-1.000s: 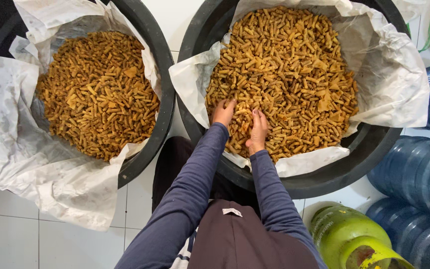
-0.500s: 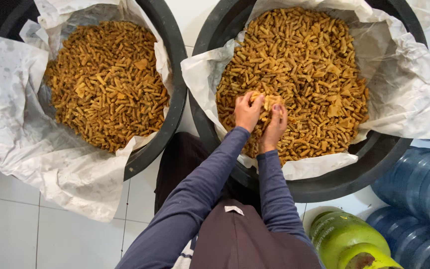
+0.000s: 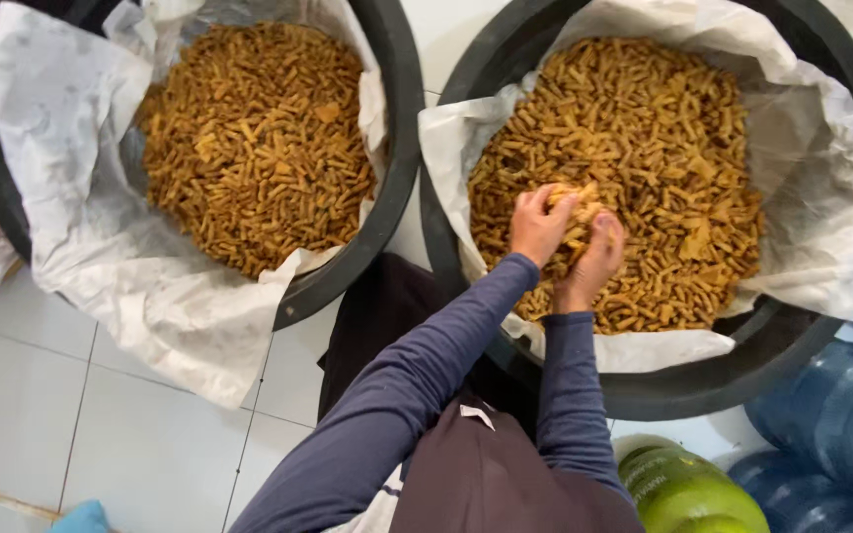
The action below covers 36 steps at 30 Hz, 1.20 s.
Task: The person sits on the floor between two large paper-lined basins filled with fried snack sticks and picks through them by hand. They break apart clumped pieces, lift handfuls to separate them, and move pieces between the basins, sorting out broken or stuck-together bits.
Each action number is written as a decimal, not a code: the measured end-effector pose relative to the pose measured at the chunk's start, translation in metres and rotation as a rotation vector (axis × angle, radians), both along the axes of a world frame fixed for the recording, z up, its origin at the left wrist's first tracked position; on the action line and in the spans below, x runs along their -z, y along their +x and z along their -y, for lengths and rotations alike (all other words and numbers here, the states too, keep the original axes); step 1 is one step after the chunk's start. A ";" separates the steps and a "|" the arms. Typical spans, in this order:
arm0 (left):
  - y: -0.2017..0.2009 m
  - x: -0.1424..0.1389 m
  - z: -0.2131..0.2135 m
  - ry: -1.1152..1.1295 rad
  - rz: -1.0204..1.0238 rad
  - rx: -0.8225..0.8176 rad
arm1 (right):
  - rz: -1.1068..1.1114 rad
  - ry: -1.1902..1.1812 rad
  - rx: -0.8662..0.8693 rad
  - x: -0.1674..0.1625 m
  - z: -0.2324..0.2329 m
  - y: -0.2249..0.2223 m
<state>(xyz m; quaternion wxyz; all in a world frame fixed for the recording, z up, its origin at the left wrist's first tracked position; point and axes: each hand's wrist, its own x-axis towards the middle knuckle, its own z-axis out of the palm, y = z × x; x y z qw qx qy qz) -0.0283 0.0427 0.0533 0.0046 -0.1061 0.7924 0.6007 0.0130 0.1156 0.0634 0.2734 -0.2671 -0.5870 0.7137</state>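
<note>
Golden snack sticks (image 3: 581,212) cupped between left hand (image 3: 539,225) and right hand (image 3: 592,259).

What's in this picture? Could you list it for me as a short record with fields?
Setting: white tiled floor, seen from above
Right tub: black, lined with white paper, full of golden-brown stick-shaped fried snacks
Left tub: same kind, also paper-lined and filled with snacks
Left hand: cupped over a clump of snacks in the right tub
Right hand: pressed against the same clump from the other side
Clothing: long blue-grey sleeves
Nearby: blue water bottles, a green rounded container
</note>
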 end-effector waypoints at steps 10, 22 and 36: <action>-0.044 -0.166 0.098 0.190 -0.274 -0.031 | -0.215 -0.015 -0.145 -0.153 0.094 -0.047; -0.068 -0.138 0.446 0.122 -0.274 -0.557 | -0.201 -0.045 -0.697 -0.142 0.417 -0.114; -0.032 -0.046 0.476 -0.251 0.485 -0.563 | 0.174 -0.350 -1.240 -0.159 0.270 -0.032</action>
